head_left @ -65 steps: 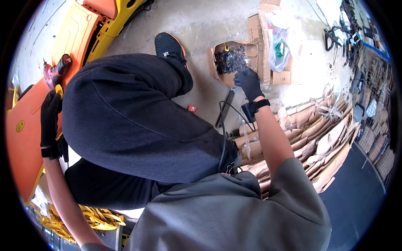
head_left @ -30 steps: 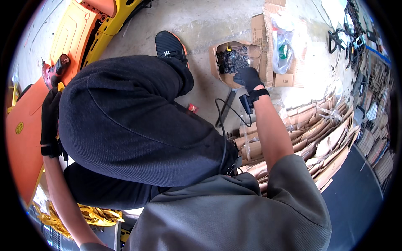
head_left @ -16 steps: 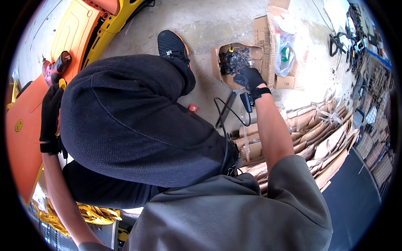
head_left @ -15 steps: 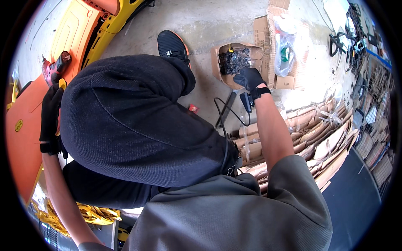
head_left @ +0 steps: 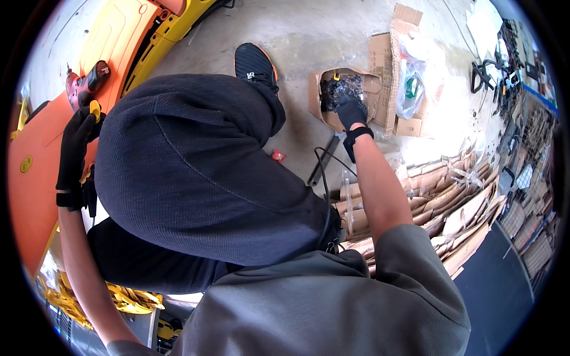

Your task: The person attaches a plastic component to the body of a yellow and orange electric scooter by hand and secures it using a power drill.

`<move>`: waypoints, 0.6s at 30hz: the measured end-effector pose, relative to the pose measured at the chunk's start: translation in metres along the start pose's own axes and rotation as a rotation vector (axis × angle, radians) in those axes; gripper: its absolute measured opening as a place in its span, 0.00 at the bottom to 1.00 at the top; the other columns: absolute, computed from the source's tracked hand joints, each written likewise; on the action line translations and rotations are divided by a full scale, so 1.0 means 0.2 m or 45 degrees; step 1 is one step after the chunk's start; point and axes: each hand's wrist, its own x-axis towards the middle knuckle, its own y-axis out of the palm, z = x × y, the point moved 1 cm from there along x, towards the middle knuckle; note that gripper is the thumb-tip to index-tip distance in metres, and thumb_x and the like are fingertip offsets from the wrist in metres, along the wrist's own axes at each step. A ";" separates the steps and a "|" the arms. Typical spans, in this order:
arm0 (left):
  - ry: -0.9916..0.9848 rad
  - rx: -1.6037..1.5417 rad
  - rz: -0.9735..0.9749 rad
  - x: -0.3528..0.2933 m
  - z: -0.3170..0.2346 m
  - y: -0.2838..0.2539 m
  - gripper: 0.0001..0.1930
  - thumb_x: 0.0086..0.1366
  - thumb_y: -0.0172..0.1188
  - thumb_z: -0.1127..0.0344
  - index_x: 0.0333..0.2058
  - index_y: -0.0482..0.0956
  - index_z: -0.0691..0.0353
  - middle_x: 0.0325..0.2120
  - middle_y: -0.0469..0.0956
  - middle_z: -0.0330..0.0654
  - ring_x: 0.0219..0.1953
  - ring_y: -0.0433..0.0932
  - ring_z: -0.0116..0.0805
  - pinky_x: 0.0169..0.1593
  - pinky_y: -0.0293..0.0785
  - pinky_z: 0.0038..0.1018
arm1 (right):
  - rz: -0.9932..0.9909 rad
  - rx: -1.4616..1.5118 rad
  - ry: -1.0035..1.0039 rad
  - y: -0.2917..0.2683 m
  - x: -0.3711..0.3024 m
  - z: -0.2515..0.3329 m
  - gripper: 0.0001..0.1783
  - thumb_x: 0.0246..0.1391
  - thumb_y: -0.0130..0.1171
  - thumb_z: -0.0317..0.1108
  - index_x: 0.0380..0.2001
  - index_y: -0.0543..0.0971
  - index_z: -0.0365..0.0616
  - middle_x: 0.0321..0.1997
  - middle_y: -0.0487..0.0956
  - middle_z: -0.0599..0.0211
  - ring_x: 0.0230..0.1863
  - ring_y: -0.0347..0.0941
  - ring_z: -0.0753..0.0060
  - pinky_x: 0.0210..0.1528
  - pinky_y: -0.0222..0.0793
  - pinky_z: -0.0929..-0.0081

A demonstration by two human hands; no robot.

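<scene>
At the left, my gloved left hand is closed around a small yellow piece whose rounded tip shows above the fingers. It rests against a large orange panel, just below a red and black cordless power tool. On the right, my gloved right hand reaches into a small open cardboard box. Inside lie many small black parts, with a yellow bit among them. My right fingertips are lost against the dark parts, so their grip cannot be made out.
A larger carton with clear plastic bags stands right of the small box. Flattened cardboard is stacked near my right forearm. A dark metal bar and a red scrap lie on the floor.
My right hand has gone deeper into the box and its wrist has turned. The yellow piece in my left hand shows more fully. The whole view has shifted slightly.
</scene>
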 end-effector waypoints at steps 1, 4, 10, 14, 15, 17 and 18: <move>-0.013 0.008 0.067 0.02 0.05 -0.03 0.16 0.67 0.52 0.59 0.47 0.74 0.65 0.37 0.77 0.38 0.40 0.75 0.26 0.49 0.68 0.22 | -0.026 -0.141 -0.059 0.00 0.01 0.00 0.12 0.48 0.53 0.38 0.31 0.82 0.46 0.36 0.80 0.52 0.39 0.77 0.48 0.42 0.72 0.56; 0.167 0.110 0.053 0.04 0.11 -0.06 0.16 0.67 0.52 0.59 0.47 0.73 0.65 0.37 0.77 0.39 0.40 0.76 0.26 0.49 0.69 0.23 | -0.007 -0.301 -0.151 -0.04 0.02 0.01 0.12 0.49 0.52 0.37 0.30 0.82 0.43 0.36 0.80 0.50 0.39 0.76 0.47 0.43 0.71 0.55; -0.064 -0.178 0.027 0.04 0.06 -0.04 0.13 0.67 0.52 0.61 0.45 0.74 0.64 0.36 0.78 0.36 0.38 0.76 0.24 0.46 0.71 0.21 | 0.584 1.680 0.264 -0.34 -0.14 0.26 0.11 0.58 0.53 0.30 0.44 0.76 0.41 0.43 0.79 0.58 0.40 0.76 0.66 0.39 0.74 0.71; -0.060 -0.184 0.031 0.04 0.07 -0.05 0.15 0.67 0.53 0.60 0.46 0.73 0.64 0.37 0.78 0.38 0.39 0.77 0.25 0.48 0.71 0.22 | 1.056 2.108 -0.058 -0.48 -0.20 0.44 0.12 0.61 0.50 0.29 0.48 0.73 0.41 0.44 0.77 0.60 0.39 0.74 0.73 0.41 0.72 0.76; -0.043 -0.196 0.025 0.04 0.06 -0.04 0.15 0.67 0.53 0.60 0.46 0.73 0.64 0.37 0.77 0.38 0.38 0.76 0.25 0.48 0.71 0.23 | 1.091 2.124 -0.077 -0.50 -0.21 0.46 0.12 0.62 0.50 0.29 0.48 0.73 0.41 0.43 0.77 0.61 0.38 0.73 0.75 0.39 0.72 0.77; -0.036 -0.207 0.030 0.03 0.06 -0.04 0.15 0.67 0.53 0.60 0.46 0.73 0.64 0.37 0.77 0.38 0.38 0.76 0.24 0.48 0.71 0.23 | 1.115 2.144 -0.123 -0.53 -0.23 0.51 0.12 0.62 0.50 0.29 0.48 0.72 0.42 0.43 0.77 0.61 0.37 0.72 0.75 0.38 0.71 0.77; -0.038 -0.216 0.041 0.02 0.05 -0.04 0.15 0.67 0.53 0.60 0.46 0.72 0.64 0.37 0.77 0.38 0.38 0.76 0.24 0.48 0.71 0.22 | 1.141 2.166 -0.156 -0.54 -0.24 0.53 0.12 0.62 0.50 0.29 0.48 0.72 0.42 0.43 0.76 0.61 0.36 0.72 0.76 0.37 0.70 0.77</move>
